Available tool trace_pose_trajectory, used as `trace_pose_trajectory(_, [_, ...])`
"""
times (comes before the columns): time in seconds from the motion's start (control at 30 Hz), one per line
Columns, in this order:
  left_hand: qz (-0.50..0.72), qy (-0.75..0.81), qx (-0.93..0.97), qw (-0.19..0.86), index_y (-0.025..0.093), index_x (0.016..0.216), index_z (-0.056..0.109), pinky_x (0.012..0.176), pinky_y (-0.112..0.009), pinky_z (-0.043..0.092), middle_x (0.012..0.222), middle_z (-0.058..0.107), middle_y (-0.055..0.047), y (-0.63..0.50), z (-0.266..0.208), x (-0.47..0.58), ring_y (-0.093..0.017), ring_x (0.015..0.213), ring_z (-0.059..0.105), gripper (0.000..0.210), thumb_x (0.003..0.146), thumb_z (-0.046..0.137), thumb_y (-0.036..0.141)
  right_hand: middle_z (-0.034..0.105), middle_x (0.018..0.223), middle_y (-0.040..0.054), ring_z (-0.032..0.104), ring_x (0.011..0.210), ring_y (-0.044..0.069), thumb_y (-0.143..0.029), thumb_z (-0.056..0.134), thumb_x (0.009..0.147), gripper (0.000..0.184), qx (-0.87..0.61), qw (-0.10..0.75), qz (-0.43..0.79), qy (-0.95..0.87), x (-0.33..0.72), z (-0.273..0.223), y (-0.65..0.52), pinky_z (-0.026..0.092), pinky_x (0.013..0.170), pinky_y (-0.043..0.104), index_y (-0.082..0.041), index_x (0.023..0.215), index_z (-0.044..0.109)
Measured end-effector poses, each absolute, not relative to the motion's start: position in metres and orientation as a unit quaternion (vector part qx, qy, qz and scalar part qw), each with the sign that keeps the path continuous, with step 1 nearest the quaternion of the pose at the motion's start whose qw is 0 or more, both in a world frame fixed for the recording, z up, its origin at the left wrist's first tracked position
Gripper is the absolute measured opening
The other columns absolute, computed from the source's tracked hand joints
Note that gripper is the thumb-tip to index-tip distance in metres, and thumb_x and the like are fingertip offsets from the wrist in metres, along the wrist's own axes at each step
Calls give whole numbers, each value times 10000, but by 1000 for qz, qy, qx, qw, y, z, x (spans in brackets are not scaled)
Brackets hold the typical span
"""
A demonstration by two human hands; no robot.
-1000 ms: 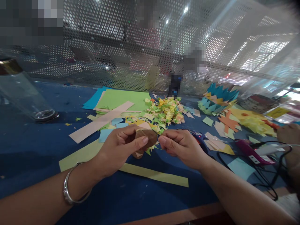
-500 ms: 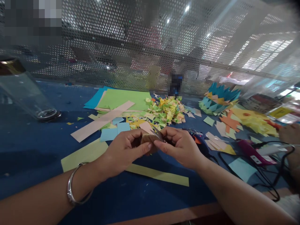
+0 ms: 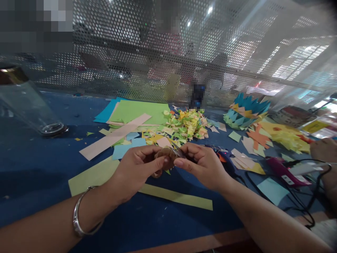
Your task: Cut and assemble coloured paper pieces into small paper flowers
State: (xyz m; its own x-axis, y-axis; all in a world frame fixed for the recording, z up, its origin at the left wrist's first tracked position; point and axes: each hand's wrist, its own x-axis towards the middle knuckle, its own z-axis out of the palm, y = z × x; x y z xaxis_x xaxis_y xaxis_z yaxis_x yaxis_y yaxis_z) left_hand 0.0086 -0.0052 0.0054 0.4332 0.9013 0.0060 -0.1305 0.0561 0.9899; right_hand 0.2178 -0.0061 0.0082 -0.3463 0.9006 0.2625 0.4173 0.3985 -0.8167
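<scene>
My left hand (image 3: pixel 134 172), with a silver bangle on its wrist, is closed, pinching a small piece of yellowish paper (image 3: pixel 165 151) between thumb and fingers. Closed around a small pair of scissors (image 3: pixel 179 151), my right hand (image 3: pixel 206 167) holds the metal blades against that paper. The fingers hide the scissors' handles and part of the paper. Beneath both hands a narrow yellow-green strip (image 3: pixel 179 197) lies on the blue table. Just beyond them are blue paper squares (image 3: pixel 123 151) and a heap of small green, yellow and peach cuttings (image 3: pixel 188 123).
Green paper sheets (image 3: pixel 144 109) and a pink strip (image 3: pixel 116 138) lie behind. A clear jar (image 3: pixel 34 105) stands left. On the right are a zigzag blue paper ring (image 3: pixel 247 110), a purple power strip (image 3: pixel 286 172) with cables, and another person's hand (image 3: pixel 325 151). A perforated metal screen (image 3: pixel 147 70) backs the table.
The paper in my left hand has turned slightly, and more of its curled lower edge shows under my fingers. The scissors have shifted slightly with my right fingers.
</scene>
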Motion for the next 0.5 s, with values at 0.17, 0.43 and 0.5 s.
trace_pose_trajectory(0.17, [389, 303, 588, 641, 180, 700, 617, 602, -265, 328, 669, 466, 35, -3, 6, 7, -108, 635, 425, 241, 881, 700, 315, 396, 625, -57, 352, 565, 84, -428, 644, 923, 334, -435, 344, 322, -767, 220, 11, -7, 267, 509, 246, -187, 719, 534])
trace_pose_trajectory(0.43, [366, 308, 625, 617, 179, 772, 652, 606, -271, 302, 685, 487, 31, -3, 7, 6, -109, 642, 401, 176, 888, 686, 308, 412, 617, -50, 360, 565, 84, -483, 597, 948, 378, -424, 321, 310, -788, 223, 16, -9, 276, 510, 253, -185, 719, 554])
trace_pose_trajectory(0.5, [365, 309, 628, 614, 182, 785, 657, 610, -270, 307, 693, 497, 31, -3, 8, 5, -108, 646, 409, 160, 889, 683, 301, 410, 613, -45, 362, 567, 87, -503, 581, 951, 399, -429, 312, 307, -790, 223, 17, -9, 277, 512, 256, -183, 714, 560])
